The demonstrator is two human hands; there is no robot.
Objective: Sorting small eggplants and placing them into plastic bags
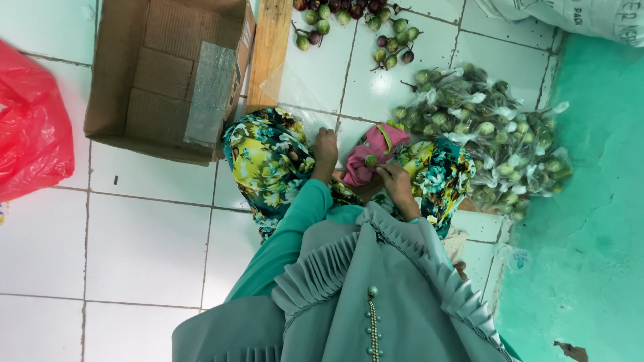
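My right hand [397, 186] pinches a small round green eggplant [371, 161] at its fingertips, just over a pink cloth pouch [377, 144] that lies in my lap between my floral-skirted knees [265, 161]. My left hand [327, 151] reaches forward with the fingers bent down onto a sheet of clear plastic [305, 100] on the white tiled floor. I cannot tell whether it grips the plastic. My teal sleeves and a grey pleated garment fill the lower middle of the view.
An open cardboard box [168, 74] stands at the upper left, with a wooden board [270, 47] beside it. Loose green and purple eggplants [376, 27] lie ahead. A pile of clear bags of eggplants [490, 134] sits at right. A red plastic bag [30, 127] is at far left, a white sack [577, 17] at top right.
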